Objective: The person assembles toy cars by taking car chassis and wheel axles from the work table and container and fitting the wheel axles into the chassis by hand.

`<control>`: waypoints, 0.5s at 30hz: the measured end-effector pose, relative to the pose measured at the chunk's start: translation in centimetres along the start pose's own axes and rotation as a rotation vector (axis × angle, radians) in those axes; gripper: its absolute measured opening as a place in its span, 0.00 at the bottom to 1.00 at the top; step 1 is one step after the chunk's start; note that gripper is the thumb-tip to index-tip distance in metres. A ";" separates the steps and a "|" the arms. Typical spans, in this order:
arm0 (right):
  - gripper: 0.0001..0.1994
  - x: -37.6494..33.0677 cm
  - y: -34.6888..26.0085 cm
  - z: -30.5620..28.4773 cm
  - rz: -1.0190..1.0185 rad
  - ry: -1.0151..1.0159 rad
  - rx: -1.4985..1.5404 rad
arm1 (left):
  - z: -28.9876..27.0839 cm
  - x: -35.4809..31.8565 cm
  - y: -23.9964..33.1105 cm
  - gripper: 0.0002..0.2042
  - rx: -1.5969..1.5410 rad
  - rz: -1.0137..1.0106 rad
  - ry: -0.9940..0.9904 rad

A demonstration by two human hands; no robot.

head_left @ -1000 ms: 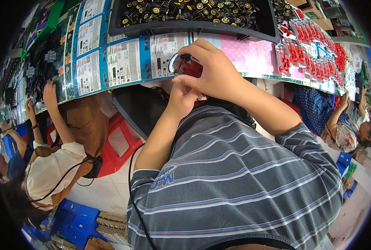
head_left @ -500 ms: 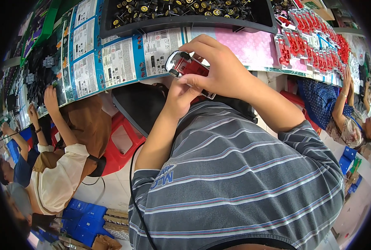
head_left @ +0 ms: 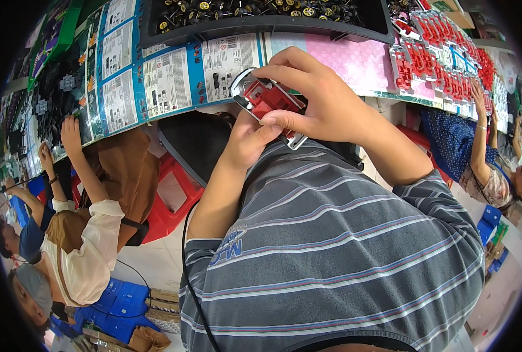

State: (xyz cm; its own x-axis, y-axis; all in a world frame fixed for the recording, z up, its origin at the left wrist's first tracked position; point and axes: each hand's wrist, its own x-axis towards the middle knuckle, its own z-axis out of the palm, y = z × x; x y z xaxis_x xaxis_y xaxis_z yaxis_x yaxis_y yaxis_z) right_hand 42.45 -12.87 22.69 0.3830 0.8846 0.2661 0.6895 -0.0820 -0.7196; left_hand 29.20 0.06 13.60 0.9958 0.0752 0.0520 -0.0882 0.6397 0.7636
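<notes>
A toy car body (head_left: 263,98), red inside with a white and silver shell, is held upside down between my two hands at the table's near edge. My right hand (head_left: 325,100) grips it from the right, with fingers over its far side and the thumb across its near part. From below, my left hand (head_left: 248,144) closes on the car's near side, its thumb beside the right thumb. Most of the left fingers are hidden under the car. No wheel shows on the visible part of the car.
A black tray (head_left: 272,24) full of small wheels on axles stands ahead. Rows of red and white car bodies (head_left: 419,61) lie at the right. Printed sheets (head_left: 167,82) cover the table's left. Co-workers sit on both sides; one hand (head_left: 71,138) rests near dark parts at the left.
The car has turned so that more of its red inside faces up. Two black wheels at its far end no longer show. The tray ahead has shifted slightly up in view.
</notes>
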 end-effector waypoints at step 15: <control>0.17 -0.3 0.1 -0.8 -0.094 0.092 -0.032 | -0.2 0.4 1.0 0.29 -0.055 -0.046 -0.067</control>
State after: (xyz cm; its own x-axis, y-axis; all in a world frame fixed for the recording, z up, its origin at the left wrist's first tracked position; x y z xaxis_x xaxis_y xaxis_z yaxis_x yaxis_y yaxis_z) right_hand 42.92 -13.49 23.08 0.3700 0.8432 0.3901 0.7436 -0.0171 -0.6684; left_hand 29.53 0.92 14.26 0.9981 -0.0048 0.0620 -0.0421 0.6827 0.7295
